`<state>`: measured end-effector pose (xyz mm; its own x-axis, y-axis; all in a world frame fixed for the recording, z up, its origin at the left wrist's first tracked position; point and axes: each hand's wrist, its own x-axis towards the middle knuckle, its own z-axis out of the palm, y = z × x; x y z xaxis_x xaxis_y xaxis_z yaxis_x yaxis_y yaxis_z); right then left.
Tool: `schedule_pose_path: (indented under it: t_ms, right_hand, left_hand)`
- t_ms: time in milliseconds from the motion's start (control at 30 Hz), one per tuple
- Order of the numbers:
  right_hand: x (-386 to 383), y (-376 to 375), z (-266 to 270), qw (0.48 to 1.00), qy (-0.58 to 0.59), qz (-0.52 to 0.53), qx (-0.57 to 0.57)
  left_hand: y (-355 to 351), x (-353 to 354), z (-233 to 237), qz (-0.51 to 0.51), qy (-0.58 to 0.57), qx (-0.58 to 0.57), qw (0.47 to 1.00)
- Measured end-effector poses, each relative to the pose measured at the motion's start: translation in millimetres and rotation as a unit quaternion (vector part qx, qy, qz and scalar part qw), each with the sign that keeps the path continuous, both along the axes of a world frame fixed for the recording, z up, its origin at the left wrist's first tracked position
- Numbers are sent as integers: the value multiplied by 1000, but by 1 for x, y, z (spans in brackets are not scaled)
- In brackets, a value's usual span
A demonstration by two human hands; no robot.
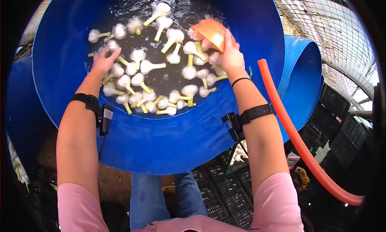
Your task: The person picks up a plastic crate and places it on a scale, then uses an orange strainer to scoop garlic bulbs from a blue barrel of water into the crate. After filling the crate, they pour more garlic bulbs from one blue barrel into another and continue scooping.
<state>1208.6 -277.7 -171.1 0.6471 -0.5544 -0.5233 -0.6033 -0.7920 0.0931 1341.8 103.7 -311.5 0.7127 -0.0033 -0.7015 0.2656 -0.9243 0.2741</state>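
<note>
A big blue tub (161, 141) holds dark water with many white garlic bulbs (189, 72) with cut green stems afloat in it. My right hand (232, 55) grips the rim of an orange slotted basket (213, 30), tilted at the water's surface on the tub's right side. Bulbs lie just below and left of that basket. At the tub's left side, my left hand (106, 59) has its fingers spread over a bulb at the water; whether it grips the bulb is not clear. More bulbs crowd the near edge of the water.
An orange corrugated hose (287, 119) curves down along the right. Behind it lies another blue barrel (303, 79). Black crates (337, 107) stand at the right, and more black crates (229, 187) are on the floor below. Further garlic shows at the lower left.
</note>
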Motion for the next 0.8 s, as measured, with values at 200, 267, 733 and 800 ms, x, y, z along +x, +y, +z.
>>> schedule_pose_path:
  t_ms: [200,267,733,800]
  right_hand:
    - [-63,43,-50,918,-6,-279,283]
    - [-72,76,-51,809,-50,-402,425]
    - [-90,138,66,541,-189,-506,645]
    - [-100,140,93,523,-232,-488,660]
  left_hand:
    - [-10,-49,-4,180,241,-119,946]
    - [-40,-56,30,277,331,-225,874]
    - [-112,-85,136,87,-86,-362,924]
    - [-116,-93,175,37,-120,-345,930]
